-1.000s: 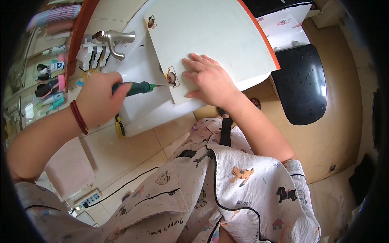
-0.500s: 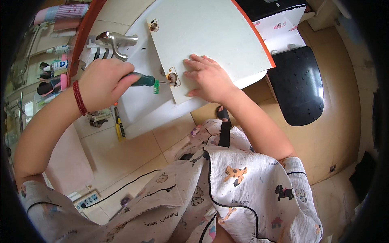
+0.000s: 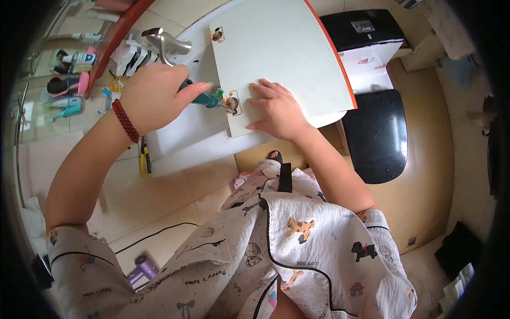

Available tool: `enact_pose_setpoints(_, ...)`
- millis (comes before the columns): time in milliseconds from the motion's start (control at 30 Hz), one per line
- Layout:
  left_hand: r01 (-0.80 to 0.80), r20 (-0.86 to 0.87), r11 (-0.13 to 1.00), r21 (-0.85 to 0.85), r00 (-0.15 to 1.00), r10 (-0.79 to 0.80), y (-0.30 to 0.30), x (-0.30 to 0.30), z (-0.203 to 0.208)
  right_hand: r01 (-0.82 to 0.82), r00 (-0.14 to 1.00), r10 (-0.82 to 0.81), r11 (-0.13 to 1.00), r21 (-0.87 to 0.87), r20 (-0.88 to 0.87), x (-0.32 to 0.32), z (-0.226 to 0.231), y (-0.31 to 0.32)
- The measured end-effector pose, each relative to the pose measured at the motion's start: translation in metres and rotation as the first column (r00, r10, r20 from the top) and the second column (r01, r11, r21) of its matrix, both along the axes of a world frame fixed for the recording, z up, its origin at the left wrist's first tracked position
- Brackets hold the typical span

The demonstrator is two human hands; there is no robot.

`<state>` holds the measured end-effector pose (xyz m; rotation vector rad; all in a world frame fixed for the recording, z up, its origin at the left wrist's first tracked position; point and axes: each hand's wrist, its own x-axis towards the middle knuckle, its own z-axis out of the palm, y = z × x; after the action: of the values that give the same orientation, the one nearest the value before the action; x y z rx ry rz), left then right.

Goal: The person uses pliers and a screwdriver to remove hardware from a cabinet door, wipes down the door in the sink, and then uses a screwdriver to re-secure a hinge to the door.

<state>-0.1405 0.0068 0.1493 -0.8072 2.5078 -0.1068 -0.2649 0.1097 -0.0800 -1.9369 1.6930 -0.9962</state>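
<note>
My left hand (image 3: 151, 98), with a red braided bracelet on its wrist, is closed around a green-handled screwdriver (image 3: 204, 99). The screwdriver's shaft points right and its tip meets the lower corner of a rusty round hinge recess (image 3: 232, 104) near the edge of a white panel (image 3: 281, 53). My right hand (image 3: 279, 109) lies flat on that panel beside the recess, fingers spread. A second stained recess (image 3: 217, 35) is farther up the same edge. The panel has a red-orange edge strip and rests across a white washbasin (image 3: 186, 141).
A metal faucet (image 3: 170, 45) rises behind my left hand. A yellow-and-black tool (image 3: 145, 159) is at the basin's left. To the right are a black glossy lid (image 3: 374, 138) and a black box (image 3: 364, 29). A purple hair dryer (image 3: 143, 268) lies low at left.
The whole view has shifted slightly. My left hand has turned, so the screwdriver handle slants more steeply down toward the recess. My right hand keeps its place on the panel.
</note>
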Motion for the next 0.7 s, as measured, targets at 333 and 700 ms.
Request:
enact_pose_setpoints(333, -0.152, -0.085, 0.984, -0.096, 0.986, 0.144, 0.008, 0.026, -0.013, 0.044, 0.998, -0.044, 0.999, 0.007, 0.051, 0.016, 0.005, -0.018)
enact_pose_setpoints(700, 0.075, -0.579, 0.997, -0.037, 0.811, -0.082, 0.007, 0.05, -0.021, 0.143, 0.989, -0.144, 0.99, 0.017, 0.016, 0.044, 0.006, -0.027)
